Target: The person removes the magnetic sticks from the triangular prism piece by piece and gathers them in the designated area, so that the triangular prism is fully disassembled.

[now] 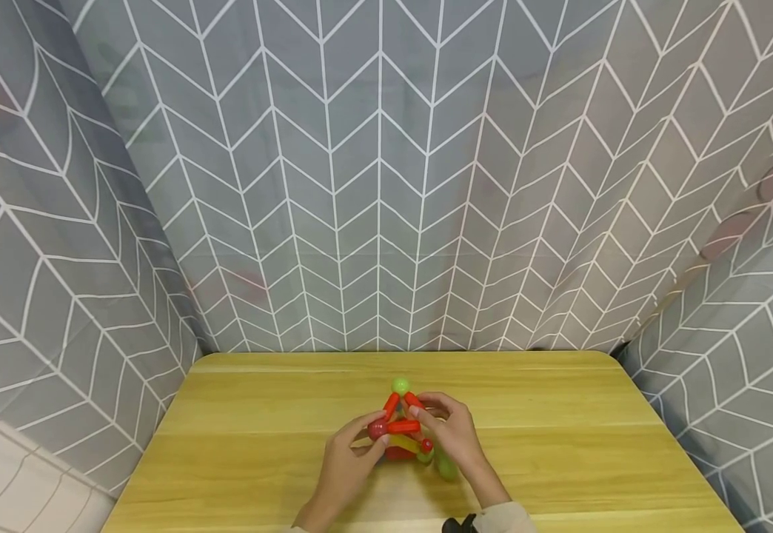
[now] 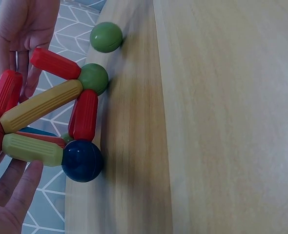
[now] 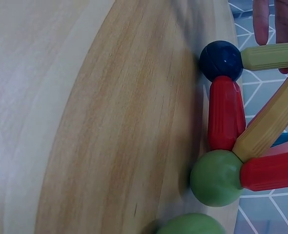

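Note:
A frame of magnetic rods and balls stands on the wooden table between the two hands. My left hand [image 1: 349, 463] pinches a dark red ball [image 1: 377, 429] at the frame's upper left. My right hand [image 1: 449, 429] pinches a red rod [image 1: 415, 400] that slopes down from the light green ball [image 1: 400, 386]. Another red rod [image 1: 403, 426] reaches rightward from the dark red ball. Lower down, a yellow rod [image 2: 41, 106] and a pale green rod [image 2: 32, 149] run from that ball to a green ball [image 2: 93, 78] and a dark blue ball [image 2: 82, 161].
A loose green ball [image 1: 446, 466] lies on the table [image 1: 560, 444], just right of the frame. Patterned grey curtains [image 1: 380, 185] hang behind the table and at both sides. A small black object [image 1: 460, 525] shows by the right sleeve [image 1: 505, 518].

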### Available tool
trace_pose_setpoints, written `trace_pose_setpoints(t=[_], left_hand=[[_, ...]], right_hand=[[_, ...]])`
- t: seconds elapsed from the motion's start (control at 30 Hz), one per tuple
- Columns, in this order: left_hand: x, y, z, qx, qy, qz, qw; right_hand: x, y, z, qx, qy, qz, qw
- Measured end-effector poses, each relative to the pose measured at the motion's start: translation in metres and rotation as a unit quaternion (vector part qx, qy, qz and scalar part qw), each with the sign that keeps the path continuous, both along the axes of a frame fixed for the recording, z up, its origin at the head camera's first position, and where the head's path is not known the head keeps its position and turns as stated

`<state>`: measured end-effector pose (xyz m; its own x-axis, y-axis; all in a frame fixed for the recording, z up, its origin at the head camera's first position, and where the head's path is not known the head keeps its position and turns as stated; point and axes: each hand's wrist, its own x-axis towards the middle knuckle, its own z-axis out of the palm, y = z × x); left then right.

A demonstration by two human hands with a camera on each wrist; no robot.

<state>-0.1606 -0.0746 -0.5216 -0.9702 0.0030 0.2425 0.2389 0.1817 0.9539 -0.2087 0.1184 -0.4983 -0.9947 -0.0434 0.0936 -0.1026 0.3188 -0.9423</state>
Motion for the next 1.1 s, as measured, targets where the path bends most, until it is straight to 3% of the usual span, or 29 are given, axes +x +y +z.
trace_pose_setpoints(t=[0.67, 1.1], left_hand=[[0.0021, 0.0005, -0.0001, -0.002, 0.004, 0.002, 1.0000], [0.0026, -0.0002, -0.0015, -0.008, 0.003, 0.002, 1.0000]], right_hand=[[0.0037, 0.0014, -0.0039, -0.017, 0.000, -0.001, 0.9998], [0.0057, 0.0032, -0.0050, -0.060, -0.021, 0.000, 0.9980]])
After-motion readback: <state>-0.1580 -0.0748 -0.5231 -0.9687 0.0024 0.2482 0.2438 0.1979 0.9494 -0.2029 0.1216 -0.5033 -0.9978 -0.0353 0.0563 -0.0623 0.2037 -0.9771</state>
